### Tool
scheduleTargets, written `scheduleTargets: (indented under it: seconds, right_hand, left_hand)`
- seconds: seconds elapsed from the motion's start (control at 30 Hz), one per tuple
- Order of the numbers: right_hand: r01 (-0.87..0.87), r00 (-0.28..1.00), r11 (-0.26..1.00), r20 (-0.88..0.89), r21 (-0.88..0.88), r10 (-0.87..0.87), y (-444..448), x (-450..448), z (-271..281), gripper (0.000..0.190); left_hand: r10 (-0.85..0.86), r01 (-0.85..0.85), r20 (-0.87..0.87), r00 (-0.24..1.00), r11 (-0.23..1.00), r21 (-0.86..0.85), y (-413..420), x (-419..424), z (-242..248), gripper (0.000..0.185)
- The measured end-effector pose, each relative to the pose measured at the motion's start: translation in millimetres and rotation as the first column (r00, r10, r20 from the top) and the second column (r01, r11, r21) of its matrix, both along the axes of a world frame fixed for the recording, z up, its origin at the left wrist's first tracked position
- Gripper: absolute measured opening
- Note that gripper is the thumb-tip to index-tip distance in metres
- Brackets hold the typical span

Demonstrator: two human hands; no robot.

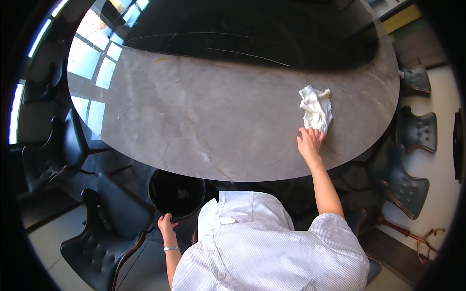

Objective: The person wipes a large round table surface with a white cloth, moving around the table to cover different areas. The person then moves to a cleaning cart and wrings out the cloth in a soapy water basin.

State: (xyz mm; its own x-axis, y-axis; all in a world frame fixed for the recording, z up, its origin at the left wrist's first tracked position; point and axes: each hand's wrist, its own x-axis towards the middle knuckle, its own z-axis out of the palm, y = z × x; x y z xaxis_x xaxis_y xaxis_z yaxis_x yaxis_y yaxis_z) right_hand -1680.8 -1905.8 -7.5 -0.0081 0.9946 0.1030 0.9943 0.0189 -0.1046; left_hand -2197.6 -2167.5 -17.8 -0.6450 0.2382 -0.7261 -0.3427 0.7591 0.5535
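Observation:
My right hand (309, 142) reaches over the grey marbled tabletop (174, 109), its fingers on the near end of a crumpled white cloth (315, 107). The cloth lies bunched on the right part of the table. Low on the left, my left hand (167, 223) grips the near rim of a round black bin (177, 194), below the table's front edge. A small pale scrap (183, 192) shows inside the bin.
Dark tufted chairs surround the oval table, including a near-left chair (105, 232) and a right-hand chair (406, 187). A glossy black area (247, 40) covers the table's far part. A wooden stand (411, 234) is at lower right.

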Motion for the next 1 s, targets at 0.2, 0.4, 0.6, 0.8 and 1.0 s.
scheduleTargets:
  seconds: [0.2,0.4,0.6,0.8,1.0]
  right_hand:
    - [-0.164,0.974,0.984,-0.168,-0.067,0.151,-3,-69,-26,0.008]
    - [-0.85,0.38,0.525,-0.644,0.04,0.664,-54,-274,-3,0.023]
    - [-0.72,0.382,0.653,-0.65,0.237,0.657,-41,-248,27,0.039]
    - [0.022,0.997,0.955,-0.072,0.295,-0.001,67,41,33,0.05]
    - [0.059,0.96,0.984,-0.279,0.169,-0.009,24,84,-80,0.056]
  left_hand:
    - [0.001,-0.001,0.002,1.0,0.997,0.075,5,-2,6,0.01]
    - [-0.089,0.089,-0.012,0.996,0.993,0.079,17,6,13,0.01]
    - [-0.156,0.16,-0.044,0.987,0.983,0.086,24,7,24,0.011]
    - [-0.101,0.102,-0.032,0.994,0.994,0.041,18,-1,21,0.013]
    - [-0.113,0.113,-0.037,0.993,0.993,0.017,34,1,27,0.012]
